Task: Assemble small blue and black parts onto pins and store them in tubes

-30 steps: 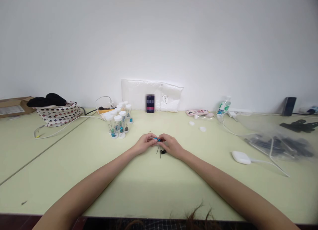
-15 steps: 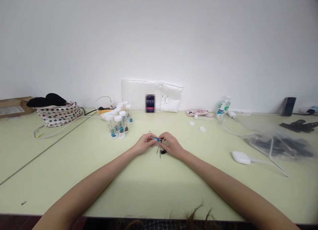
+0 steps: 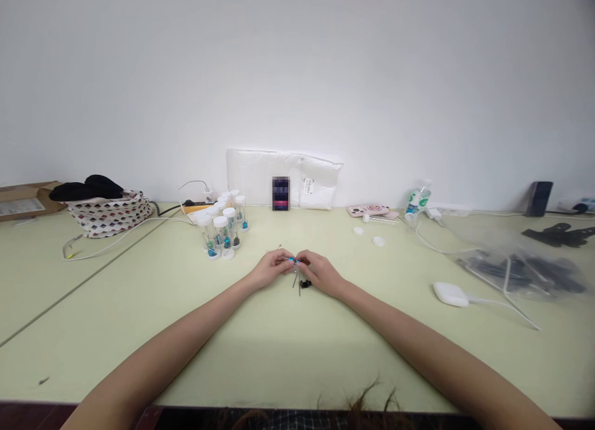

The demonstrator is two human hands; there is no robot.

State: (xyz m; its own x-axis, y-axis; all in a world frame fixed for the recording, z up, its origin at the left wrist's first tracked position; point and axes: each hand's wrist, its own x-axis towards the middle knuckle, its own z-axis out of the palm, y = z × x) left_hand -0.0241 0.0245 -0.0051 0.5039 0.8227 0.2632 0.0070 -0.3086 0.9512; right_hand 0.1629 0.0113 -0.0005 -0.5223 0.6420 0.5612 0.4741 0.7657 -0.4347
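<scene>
At the middle of the table, my left hand [image 3: 273, 267] pinches a small shiny blue metal piece [image 3: 291, 259] between thumb and fingertips. My right hand [image 3: 322, 274] meets it from the other side, its thumb and fingers closed on the same piece's right end. Fingers cover most of the piece, so its exact kind is hidden. Just below the fingertips lie thin grey metal rods [image 3: 294, 280] and a small black part [image 3: 305, 284] on the tabletop. Another thin metal piece [image 3: 279, 247] lies just beyond my left fingers.
Several clear tubes with white caps [image 3: 229, 213] and blue or dark pieces inside stand left. Behind are a phone [image 3: 281, 194] and a white plastic package [image 3: 320, 182]. Rightward lie white caps [image 3: 378, 241], an empty tube [image 3: 382, 219], a white charger [image 3: 450, 294] and a clear bag [image 3: 525, 272].
My right fingers have shifted slightly and closed in around the blue piece. A dark bit that showed beside them is now hidden. My left hand stays almost still.
</scene>
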